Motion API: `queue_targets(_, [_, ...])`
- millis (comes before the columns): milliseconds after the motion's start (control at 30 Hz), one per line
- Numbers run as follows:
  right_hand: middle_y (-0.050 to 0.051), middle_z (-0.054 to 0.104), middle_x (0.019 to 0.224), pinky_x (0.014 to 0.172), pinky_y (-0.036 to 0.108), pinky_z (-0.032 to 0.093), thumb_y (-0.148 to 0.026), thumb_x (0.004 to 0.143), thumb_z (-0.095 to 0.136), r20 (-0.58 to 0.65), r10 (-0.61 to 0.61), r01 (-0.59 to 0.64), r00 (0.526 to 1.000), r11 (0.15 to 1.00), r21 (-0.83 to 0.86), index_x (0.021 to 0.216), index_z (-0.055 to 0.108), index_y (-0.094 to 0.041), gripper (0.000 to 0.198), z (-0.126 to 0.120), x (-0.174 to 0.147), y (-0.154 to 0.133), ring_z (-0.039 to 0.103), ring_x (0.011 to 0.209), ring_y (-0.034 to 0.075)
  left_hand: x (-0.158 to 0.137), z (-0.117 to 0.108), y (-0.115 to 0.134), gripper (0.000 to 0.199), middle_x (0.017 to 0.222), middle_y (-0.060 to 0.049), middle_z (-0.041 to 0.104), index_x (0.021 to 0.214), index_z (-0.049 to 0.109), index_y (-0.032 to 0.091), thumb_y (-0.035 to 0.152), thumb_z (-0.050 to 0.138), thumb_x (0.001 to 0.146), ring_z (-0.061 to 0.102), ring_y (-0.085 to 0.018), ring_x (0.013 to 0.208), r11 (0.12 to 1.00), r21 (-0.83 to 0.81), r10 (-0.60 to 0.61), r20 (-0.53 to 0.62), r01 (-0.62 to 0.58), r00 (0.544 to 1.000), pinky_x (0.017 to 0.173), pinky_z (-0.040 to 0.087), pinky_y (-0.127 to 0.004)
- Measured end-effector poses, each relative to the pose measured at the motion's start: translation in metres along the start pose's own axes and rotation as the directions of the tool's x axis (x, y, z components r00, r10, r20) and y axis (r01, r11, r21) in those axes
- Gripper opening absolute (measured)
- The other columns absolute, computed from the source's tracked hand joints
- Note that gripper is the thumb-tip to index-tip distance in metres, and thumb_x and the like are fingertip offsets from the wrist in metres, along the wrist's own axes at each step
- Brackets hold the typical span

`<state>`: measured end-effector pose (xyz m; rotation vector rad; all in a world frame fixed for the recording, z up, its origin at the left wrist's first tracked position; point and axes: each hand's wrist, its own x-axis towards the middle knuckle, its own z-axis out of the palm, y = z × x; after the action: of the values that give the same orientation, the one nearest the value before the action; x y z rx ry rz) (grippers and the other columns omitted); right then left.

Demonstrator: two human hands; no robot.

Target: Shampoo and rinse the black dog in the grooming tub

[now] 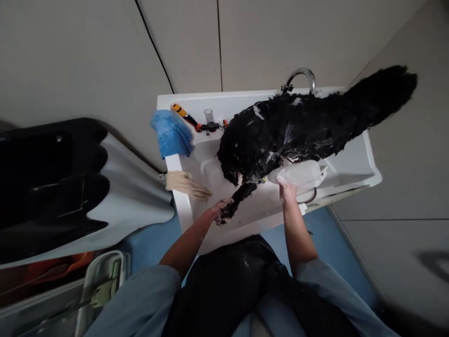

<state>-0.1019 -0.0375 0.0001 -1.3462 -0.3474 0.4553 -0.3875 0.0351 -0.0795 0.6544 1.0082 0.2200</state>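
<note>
A wet black dog (280, 126) with long fur and patches of white lather stands in a white tub (206, 161). Its bushy tail stretches to the right, past the tub's far edge; its face cannot be made out. At the near side, my left hand (220, 208) is closed around the dog's outstretched paw (227, 211). My right hand (286, 188) grips a whitish translucent bottle (300, 172), tilted on its side below the dog's belly. The bottle's yellow tip points left, close to the upper part of the held leg.
A blue cloth (171, 133) and beige gloves (185, 183) hang over the tub's left end. On the back ledge are a yellow-and-black handled tool (185, 114) and a clear cylinder (209, 115). Behind the dog rises a chrome faucet (307, 74). A black scalloped cover (52, 182) stands at left.
</note>
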Motion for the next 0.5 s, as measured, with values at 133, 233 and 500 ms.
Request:
queue_targets(133, [0.007, 0.079, 0.094, 0.104, 0.050, 0.062, -0.034, 0.049, 0.093, -0.090, -0.147, 0.146, 0.985, 0.989, -0.014, 0.100, 0.075, -0.013, 0.058, 0.036, -0.014, -0.033, 0.076, 0.097, 0.028, -0.003, -0.003, 0.001, 0.023, 0.051, 0.002, 0.058, 0.071, 0.067, 0.017, 0.025, 0.089, 0.074, 0.052, -0.013, 0.044, 1.000, -0.024, -0.001, 0.041, 0.002, 0.999, 0.046, 0.040, -0.023])
queue_targets(233, [0.008, 0.080, 0.099, 0.106, 0.051, 0.061, -0.031, 0.048, 0.094, -0.093, -0.202, 0.196, 0.975, 0.978, -0.066, 0.108, 0.074, -0.011, 0.066, 0.047, -0.023, -0.051, 0.076, 0.099, 0.027, -0.006, -0.009, -0.006, 0.026, 0.050, 0.002, 0.057, 0.069, 0.065, 0.017, 0.021, 0.090, 0.074, 0.057, -0.013, 0.043, 0.990, -0.137, -0.014, 0.055, 0.022, 0.998, 0.045, 0.043, -0.022])
queue_targets(500, [0.008, 0.079, 0.105, 0.106, 0.051, 0.059, -0.029, 0.049, 0.093, -0.032, -0.249, 0.237, 0.968, 0.948, -0.214, 0.113, 0.070, -0.014, 0.070, 0.072, -0.066, -0.060, 0.074, 0.101, 0.027, -0.013, -0.020, -0.018, 0.033, 0.045, 0.001, 0.057, 0.071, 0.064, 0.017, 0.032, 0.092, 0.075, 0.052, -0.014, 0.036, 0.978, -0.210, 0.008, 0.105, 0.015, 0.994, 0.040, 0.038, -0.022])
